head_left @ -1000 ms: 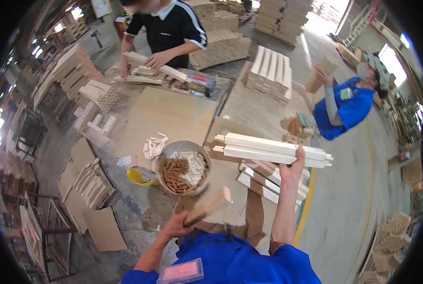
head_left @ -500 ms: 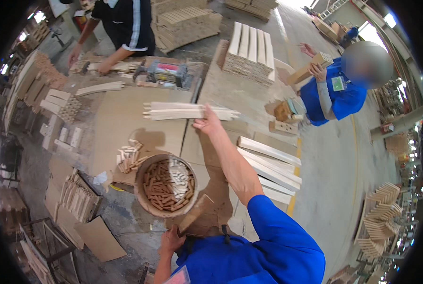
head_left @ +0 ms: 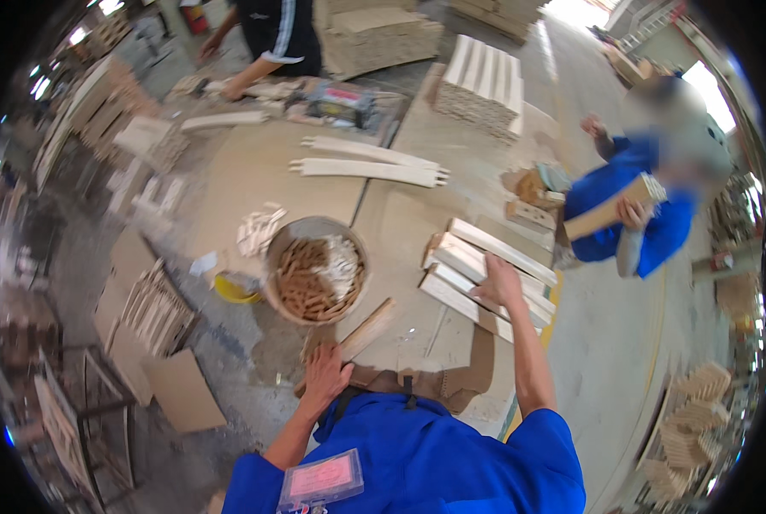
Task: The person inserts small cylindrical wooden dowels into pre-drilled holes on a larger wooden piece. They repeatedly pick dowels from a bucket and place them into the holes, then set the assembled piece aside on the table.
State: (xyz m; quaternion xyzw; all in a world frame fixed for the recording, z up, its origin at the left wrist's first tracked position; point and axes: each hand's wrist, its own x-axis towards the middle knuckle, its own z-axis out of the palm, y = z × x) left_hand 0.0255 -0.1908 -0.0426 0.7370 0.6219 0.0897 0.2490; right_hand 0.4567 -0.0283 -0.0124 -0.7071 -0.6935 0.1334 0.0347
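My right hand is at a group of pale wooden bars on the right of the table, its fingers and thumb closed around one of them. My left hand lies with fingers spread at the table's near edge, by the lower end of a flat wooden strip. A round bucket holds many short wooden dowels, some brown, some pale in the light. Beyond it, two slightly curved pale slats with pegged ends rest on the table.
Loose dowels lie left of the bucket, near a yellow round object. A stack of pale slats stands at the far right. One co-worker in blue holds a wooden block; another in black works at the far left.
My right hand has let go of the pale slats, leaving them on the table, and moved right and nearer to the bars. My left hand has opened from its grip by the wooden strip.
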